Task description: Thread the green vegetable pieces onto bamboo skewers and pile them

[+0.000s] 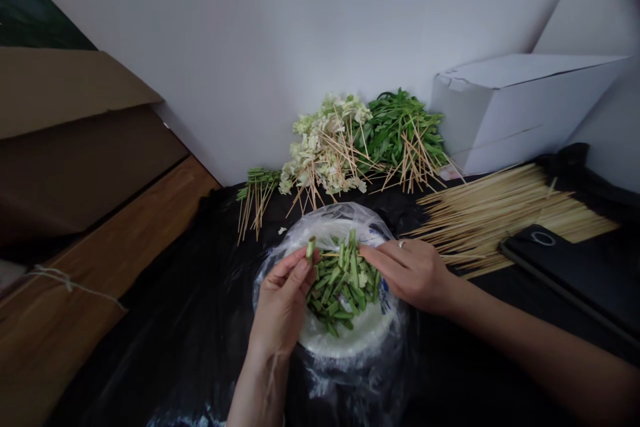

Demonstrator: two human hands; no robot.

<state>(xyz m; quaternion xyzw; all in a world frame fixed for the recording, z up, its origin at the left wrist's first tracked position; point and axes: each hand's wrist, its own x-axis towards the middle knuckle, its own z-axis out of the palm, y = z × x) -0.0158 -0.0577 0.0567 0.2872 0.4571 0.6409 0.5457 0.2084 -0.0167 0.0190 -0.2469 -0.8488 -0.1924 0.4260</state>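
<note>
Between the thumb and fingers of my left hand (287,283) is a short upright piece of green bean (311,250). My right hand (413,270), with a ring on one finger, is closed on a thin bamboo skewer (327,254) that points left toward that piece. A couple of bean pieces (353,253) stand upright close to the right fingertips; whether the skewer passes through them I cannot tell. Below both hands lies a heap of cut green beans (333,297) in a white bowl (345,347) lined with clear plastic (350,213).
Along the wall lie skewered beans (263,177), skewered pale cauliflower-like pieces (325,137) and skewered leafy greens (403,117). Loose bamboo skewers (480,210) and a black phone-like object (565,267) are right. A white box (535,113) stands behind; a cardboard box (80,147) stands left. Black plastic sheeting (200,320) covers the surface.
</note>
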